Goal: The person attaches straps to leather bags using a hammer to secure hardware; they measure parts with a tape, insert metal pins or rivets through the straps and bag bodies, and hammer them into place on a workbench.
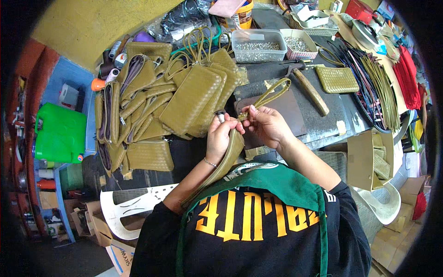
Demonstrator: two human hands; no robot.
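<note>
Hands [270,127] in tight pinch: pouch [233,150], strap [261,100]

Wrist strap [259,101] olive; piled pouches [189,101] olive, woven pattern; apron [286,182] dark green; jug [60,134] bright green.

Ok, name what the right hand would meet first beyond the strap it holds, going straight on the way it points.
Past the strap, the right hand would probably meet the piled olive woven pouches, up and to the left, though depth is unclear.

Bright light, bowed edges, black corners.
</note>
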